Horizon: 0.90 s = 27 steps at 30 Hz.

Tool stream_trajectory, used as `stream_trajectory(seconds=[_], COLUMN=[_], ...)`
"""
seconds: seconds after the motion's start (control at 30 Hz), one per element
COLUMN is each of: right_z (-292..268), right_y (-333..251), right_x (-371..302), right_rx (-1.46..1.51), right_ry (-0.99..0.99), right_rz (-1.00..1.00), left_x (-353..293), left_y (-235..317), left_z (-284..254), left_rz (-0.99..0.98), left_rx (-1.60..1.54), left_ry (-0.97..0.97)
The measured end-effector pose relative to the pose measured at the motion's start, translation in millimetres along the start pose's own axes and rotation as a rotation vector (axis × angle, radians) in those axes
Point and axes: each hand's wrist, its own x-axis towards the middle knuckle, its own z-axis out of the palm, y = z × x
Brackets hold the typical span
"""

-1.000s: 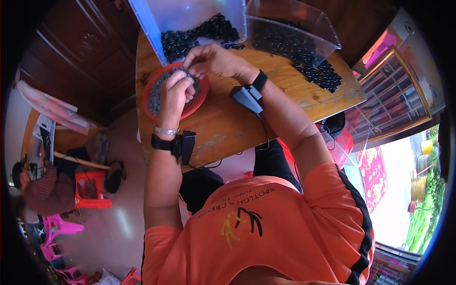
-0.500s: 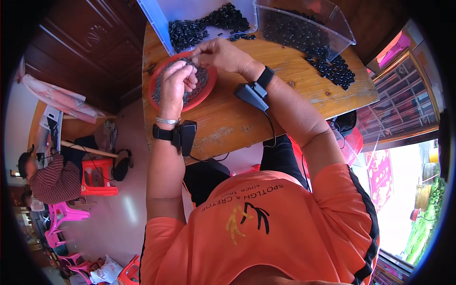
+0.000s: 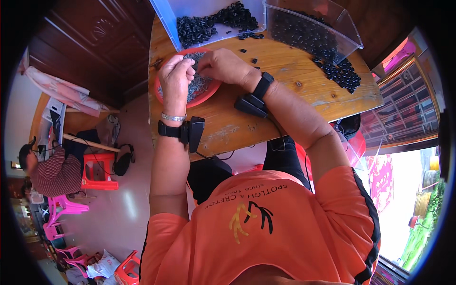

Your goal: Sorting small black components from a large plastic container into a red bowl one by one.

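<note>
A red round bowl (image 3: 214, 87) on the wooden table holds many small thin grey metal pieces (image 3: 198, 87), perhaps nails or screws. Above its left side is my left hand (image 3: 176, 75), fingers curled in and thumb pressed to them; whatever they hold is too small to make out. My right hand (image 3: 226, 66) reaches over the bowl from the right. Its fingertips are pinched together close to the left fingers, and what is between them is hidden. Just beyond the hands, a pile of small shiny black parts (image 3: 194, 31) lies in a tipped clear plastic bin (image 3: 164, 23).
A second clear bin (image 3: 349, 35) lies at the far right, with black parts (image 3: 343, 74) spilled from it onto the table (image 3: 304, 97). A few loose black parts (image 3: 255, 61) lie near my right hand. Cables hang from both wrist devices. Another person (image 3: 57, 173) sits at the left.
My right hand has come down from the bowl's far edge toward its middle, nearer me. Loose black parts behind it now show. My left hand stays curled over the bowl; the whole view has shifted slightly.
</note>
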Motion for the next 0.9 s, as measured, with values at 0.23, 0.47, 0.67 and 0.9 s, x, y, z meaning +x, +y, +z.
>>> stream_trajectory(seconds=[0.23, 0.47, 0.67, 0.9], right_z=[1.4, -4.7, 3.4, 20.0], right_y=[8.5, 0.8, -4.1, -9.8], right_x=[3.7, 2.2, -0.4, 7.5], right_rx=[0.344, 0.336, -0.076, -0.232], right_ry=[-0.003, -0.023, 0.018, -0.141], right_rz=[0.150, 0.209, -0.058, -0.048], left_x=[0.7, 0.3, -0.9, 1.8], left_y=[2.3, 3.8, 7.4, 5.0], left_z=[-3.7, -4.8, -2.5, -5.9], left_rz=[-0.009, -0.020, 0.003, 0.036], left_rx=[0.019, 0.001, -0.044, -0.050], left_ry=[-0.019, -0.025, 0.028, 0.043])
